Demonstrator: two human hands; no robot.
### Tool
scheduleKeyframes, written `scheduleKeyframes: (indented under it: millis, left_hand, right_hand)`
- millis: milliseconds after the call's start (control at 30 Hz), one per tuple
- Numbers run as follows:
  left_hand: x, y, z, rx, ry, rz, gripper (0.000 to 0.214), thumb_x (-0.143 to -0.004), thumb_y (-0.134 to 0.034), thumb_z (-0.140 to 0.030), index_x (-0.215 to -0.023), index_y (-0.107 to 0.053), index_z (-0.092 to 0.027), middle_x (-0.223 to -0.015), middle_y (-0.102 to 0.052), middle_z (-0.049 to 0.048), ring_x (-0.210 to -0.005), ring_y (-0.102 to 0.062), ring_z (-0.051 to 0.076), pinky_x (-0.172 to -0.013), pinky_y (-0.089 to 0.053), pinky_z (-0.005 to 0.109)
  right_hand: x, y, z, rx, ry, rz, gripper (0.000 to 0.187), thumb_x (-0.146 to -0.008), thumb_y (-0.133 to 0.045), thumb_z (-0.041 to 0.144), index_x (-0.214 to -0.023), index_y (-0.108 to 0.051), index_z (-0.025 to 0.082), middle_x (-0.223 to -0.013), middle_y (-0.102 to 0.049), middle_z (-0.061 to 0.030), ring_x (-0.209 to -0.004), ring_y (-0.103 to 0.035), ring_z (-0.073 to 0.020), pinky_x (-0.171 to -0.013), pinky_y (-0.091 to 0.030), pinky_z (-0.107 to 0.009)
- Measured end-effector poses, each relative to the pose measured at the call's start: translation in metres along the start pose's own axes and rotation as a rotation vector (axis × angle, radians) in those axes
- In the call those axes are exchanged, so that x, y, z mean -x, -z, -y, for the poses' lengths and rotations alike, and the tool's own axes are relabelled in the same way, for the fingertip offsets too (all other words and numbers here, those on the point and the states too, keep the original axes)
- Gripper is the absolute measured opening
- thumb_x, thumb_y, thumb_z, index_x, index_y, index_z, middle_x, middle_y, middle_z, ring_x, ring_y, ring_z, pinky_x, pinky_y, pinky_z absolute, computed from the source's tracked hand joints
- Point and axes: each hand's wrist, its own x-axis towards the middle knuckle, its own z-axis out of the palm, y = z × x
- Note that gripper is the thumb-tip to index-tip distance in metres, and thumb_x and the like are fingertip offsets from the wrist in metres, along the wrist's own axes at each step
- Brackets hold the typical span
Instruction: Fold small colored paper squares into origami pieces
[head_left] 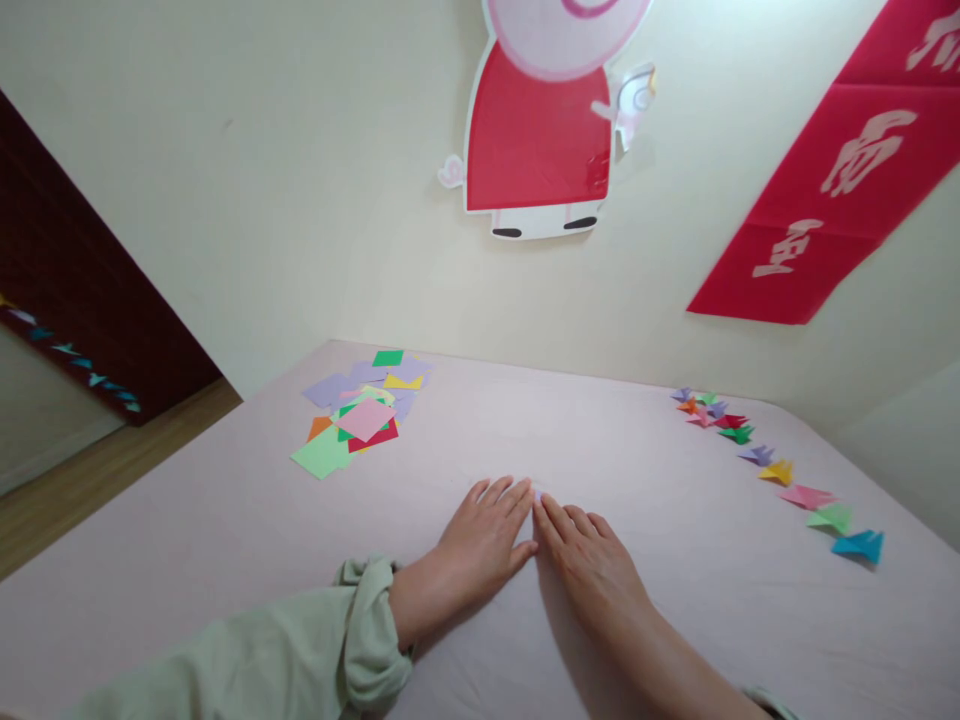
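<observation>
My left hand [486, 535] lies palm down on the pale pink table cover [480, 440], its fingers stretched out and a little apart. Opposite it, my right hand [589, 555] also rests palm down with straight fingers. The two sets of fingertips nearly meet. A small bit of lilac paper [538, 495] shows between them, and the fingertips press at its edges. Most of this paper is hidden under the hands, so its shape cannot be made out.
Loose coloured paper squares [365, 420] lie in an overlapping pile at the far left. Along the right side runs a row of several small folded paper figures, the nearest a blue one [860, 546]. A wall with a pig cutout [538, 130] and red banner [832, 180] stands behind.
</observation>
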Motion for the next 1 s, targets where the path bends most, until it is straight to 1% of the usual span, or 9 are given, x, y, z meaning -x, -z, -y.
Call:
scheduleKeyframes:
  millis: [267, 400, 500, 567, 667, 767, 833, 900, 1000]
  left_hand:
    - [0.002, 0.006, -0.002, 0.009, -0.009, 0.018, 0.061, -0.092, -0.042, -0.055, -0.144, -0.036, -0.023, -0.152, -0.039, 0.0080, -0.140, -0.033, 0.028, -0.113, -0.025, 0.048]
    - [0.002, 0.010, -0.003, 0.012, -0.012, 0.038, 0.060, -0.091, -0.045, -0.056, -0.142, -0.038, -0.026, -0.152, -0.038, 0.0087, -0.139, -0.034, 0.030, -0.112, -0.027, 0.049]
    - [0.002, 0.014, -0.004, 0.023, -0.017, 0.054, 0.059, -0.091, -0.045, -0.056, -0.142, -0.039, -0.028, -0.152, -0.038, 0.0091, -0.139, -0.033, 0.031, -0.110, -0.028, 0.052]
    - [0.002, 0.015, -0.004, 0.027, -0.026, 0.060, 0.057, -0.091, -0.044, -0.056, -0.141, -0.040, -0.030, -0.152, -0.037, 0.0086, -0.139, -0.033, 0.032, -0.110, -0.028, 0.052]
    - [0.002, 0.014, -0.004, 0.035, -0.028, 0.059, 0.057, -0.091, -0.042, -0.058, -0.141, -0.041, -0.031, -0.153, -0.035, 0.0092, -0.139, -0.032, 0.033, -0.111, -0.026, 0.053]
    - [0.002, 0.012, -0.004, 0.051, -0.022, 0.059, 0.059, -0.090, -0.044, -0.058, -0.142, -0.039, -0.032, -0.154, -0.034, 0.0098, -0.140, -0.032, 0.033, -0.112, -0.025, 0.054]
    - [0.002, 0.010, -0.004, 0.058, -0.028, 0.053, 0.059, -0.089, -0.045, -0.058, -0.142, -0.040, -0.032, -0.154, -0.034, 0.0099, -0.140, -0.031, 0.034, -0.112, -0.024, 0.054]
    - [0.002, 0.008, -0.004, 0.061, -0.036, 0.048, 0.056, -0.089, -0.046, -0.057, -0.139, -0.043, -0.031, -0.154, -0.034, 0.0100, -0.141, -0.029, 0.034, -0.112, -0.024, 0.055]
    - [0.001, 0.007, -0.003, 0.075, -0.037, 0.053, 0.053, -0.089, -0.047, -0.056, -0.136, -0.047, -0.031, -0.154, -0.033, 0.0096, -0.142, -0.028, 0.035, -0.112, -0.024, 0.056]
  right_hand:
    - [0.008, 0.009, -0.001, 0.011, -0.011, 0.003, 0.040, -0.079, -0.051, -0.001, -0.115, -0.063, 0.011, -0.116, -0.067, -0.0125, -0.089, -0.062, -0.0246, -0.076, -0.048, -0.038]
    - [0.011, 0.010, -0.001, 0.005, -0.024, 0.008, 0.034, -0.079, -0.050, -0.002, -0.105, -0.066, 0.014, -0.105, -0.069, -0.0112, -0.086, -0.062, -0.0244, -0.075, -0.046, -0.038]
    - [0.010, 0.015, -0.001, -0.018, -0.065, 0.063, 0.026, -0.080, -0.051, -0.001, -0.092, -0.066, 0.017, -0.091, -0.067, -0.0092, -0.081, -0.062, -0.0245, -0.073, -0.044, -0.038]
    - [0.005, 0.023, -0.003, -0.041, -0.107, 0.142, 0.022, -0.081, -0.052, 0.001, -0.087, -0.066, 0.017, -0.085, -0.066, -0.0088, -0.079, -0.062, -0.0247, -0.071, -0.043, -0.037]
    - [-0.009, 0.036, -0.010, -0.110, -0.153, 0.312, 0.019, -0.084, -0.052, 0.004, -0.086, -0.066, 0.016, -0.088, -0.066, -0.0100, -0.084, -0.064, -0.0254, -0.070, -0.041, -0.035]
    - [-0.027, 0.043, -0.020, -0.191, -0.251, 0.405, 0.023, -0.091, -0.044, 0.011, -0.085, -0.066, 0.016, -0.085, -0.065, -0.0090, -0.078, -0.065, -0.0221, -0.064, -0.037, -0.031]
    - [-0.037, 0.040, -0.024, -0.274, -0.327, 0.388, 0.025, -0.095, -0.040, 0.017, -0.091, -0.065, 0.018, -0.092, -0.064, -0.0080, -0.077, -0.064, -0.0201, -0.060, -0.035, -0.029]
    - [-0.043, 0.032, -0.027, -0.384, -0.348, 0.332, 0.024, -0.096, -0.039, 0.017, -0.100, -0.063, 0.019, -0.100, -0.062, -0.0074, -0.087, -0.063, -0.0189, -0.062, -0.036, -0.027]
    - [-0.045, 0.018, -0.028, -0.517, -0.368, 0.293, 0.025, -0.094, -0.040, 0.015, -0.102, -0.063, 0.021, -0.103, -0.059, -0.0061, -0.088, -0.062, -0.0159, -0.064, -0.037, -0.025]
